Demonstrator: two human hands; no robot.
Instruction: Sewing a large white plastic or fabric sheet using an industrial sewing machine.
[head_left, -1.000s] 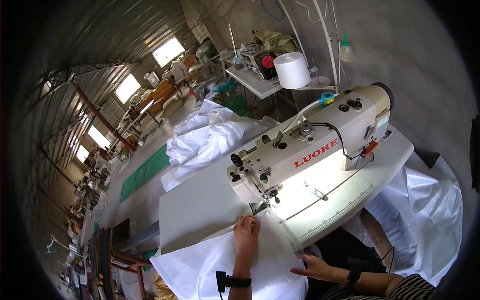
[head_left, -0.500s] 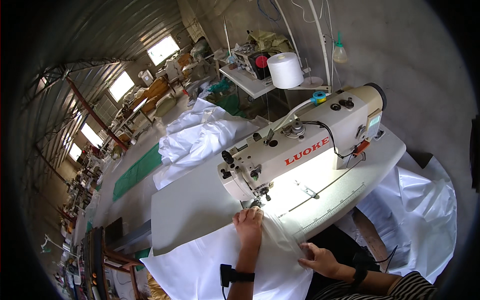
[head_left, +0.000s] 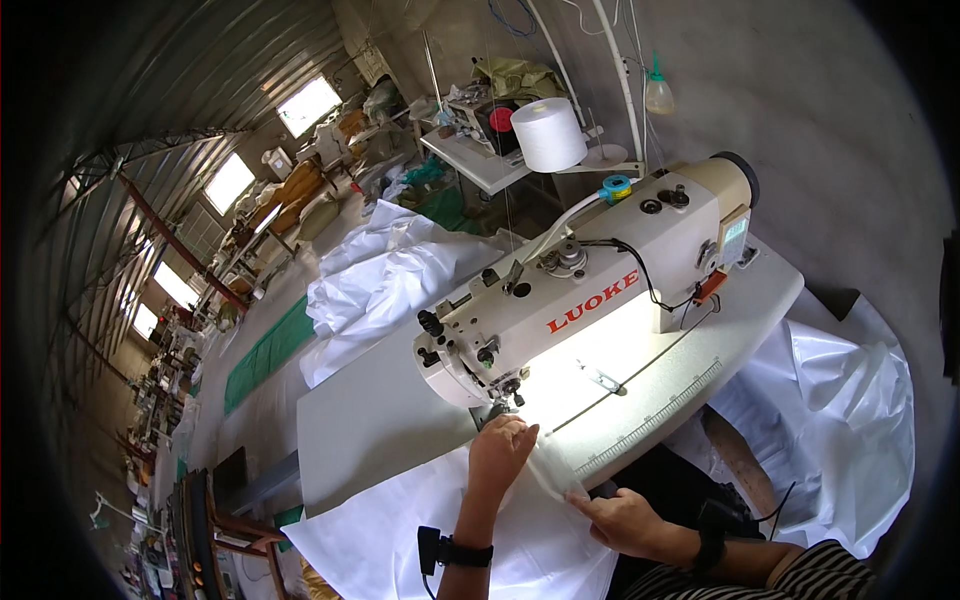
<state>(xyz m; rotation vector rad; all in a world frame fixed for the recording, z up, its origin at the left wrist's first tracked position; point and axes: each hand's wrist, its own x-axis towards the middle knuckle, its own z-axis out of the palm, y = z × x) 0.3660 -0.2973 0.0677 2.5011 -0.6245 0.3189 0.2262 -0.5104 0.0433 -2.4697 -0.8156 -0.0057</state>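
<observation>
White fabric [head_left: 400, 540], smooth and slightly creased, lies over the near edge of a pale desk [head_left: 370, 420], its narrow end leading under the needle of a cream sewing machine [head_left: 590, 290] with red lettering on its arm. The left hand [head_left: 500, 452] presses flat on the cloth just before the needle. The right hand [head_left: 625, 520] pinches the fabric's edge, just beside. A large white thread cone [head_left: 548, 134] stands behind.

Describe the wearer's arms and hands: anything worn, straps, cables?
Both hands are bare. The left hand has a black wrist strap carrying a small black box, with a thin cable hanging from it. The right hand has a black wristband and a black-and-white striped sleeve.
</observation>
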